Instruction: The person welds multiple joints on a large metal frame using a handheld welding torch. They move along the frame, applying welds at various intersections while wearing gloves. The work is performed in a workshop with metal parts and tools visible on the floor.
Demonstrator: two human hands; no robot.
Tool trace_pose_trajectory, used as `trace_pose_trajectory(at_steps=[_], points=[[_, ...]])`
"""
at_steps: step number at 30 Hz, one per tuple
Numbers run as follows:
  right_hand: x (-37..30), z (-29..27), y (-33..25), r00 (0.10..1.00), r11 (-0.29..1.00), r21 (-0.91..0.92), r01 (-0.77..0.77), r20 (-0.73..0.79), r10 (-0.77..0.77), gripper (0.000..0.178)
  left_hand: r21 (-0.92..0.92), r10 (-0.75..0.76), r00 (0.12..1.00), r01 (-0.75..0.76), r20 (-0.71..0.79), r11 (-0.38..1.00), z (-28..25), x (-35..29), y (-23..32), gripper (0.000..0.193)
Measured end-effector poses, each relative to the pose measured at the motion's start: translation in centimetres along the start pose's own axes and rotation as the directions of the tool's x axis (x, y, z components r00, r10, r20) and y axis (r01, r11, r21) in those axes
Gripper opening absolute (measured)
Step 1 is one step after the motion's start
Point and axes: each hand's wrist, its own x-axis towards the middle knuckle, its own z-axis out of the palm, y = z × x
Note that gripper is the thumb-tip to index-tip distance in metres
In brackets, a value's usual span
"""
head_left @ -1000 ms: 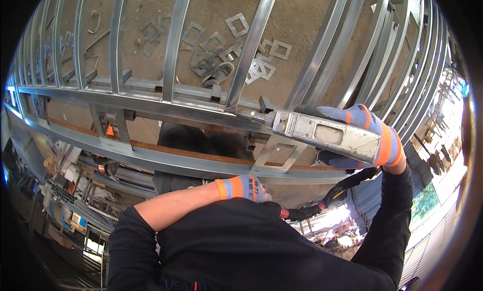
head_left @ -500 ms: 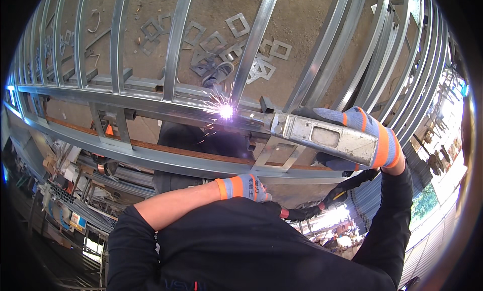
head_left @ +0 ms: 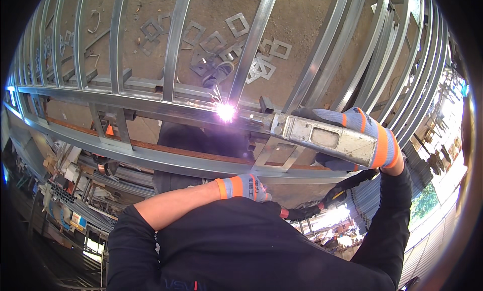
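Observation:
My right hand (head_left: 375,135), in a grey and orange glove, is wrapped round the worn, silvery, box-shaped body of a welding gun (head_left: 327,140). The gun's nozzle points left at a bright arc (head_left: 226,112) where an upright metal tube (head_left: 254,49) meets the long rail (head_left: 146,105) of a steel frame. Glare hides the joint itself. Close to my body, my left hand (head_left: 246,187), gloved alike, is closed at the end of the visible stretch of a black cable (head_left: 302,212). Its fingertips are partly hidden.
Several square metal plates (head_left: 237,25) lie scattered on the dirt floor beyond the rail, near a shoe (head_left: 219,73). More upright tubes (head_left: 118,39) line both sides. A nearer rail (head_left: 201,173) crosses before me. Stacked metal stock (head_left: 90,205) lies at lower left.
The arc glows larger and pinker, and its sparks spread less widely, now mostly upward. Both hands and the welding gun stay nearly where they were.

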Motion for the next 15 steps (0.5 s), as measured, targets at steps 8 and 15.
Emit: trace_pose_trajectory(at_steps=[8, 15], points=[[-0.2, -0.1, -0.1, 0.999, 0.997, -0.066, 0.040, 0.004, -0.040, 0.075, 0.004, -0.052, 0.986, 0.052, 0.156, 0.999, -3.6, 0.5, 1.6, 0.014], [-0.6, -0.1, 0.4, 0.988, 0.978, -0.140, 0.154, 0.008, -0.155, 0.082, -0.002, -0.062, 0.986, 0.063, 0.153, 0.998, -3.0, 0.5, 1.3, 0.014]])
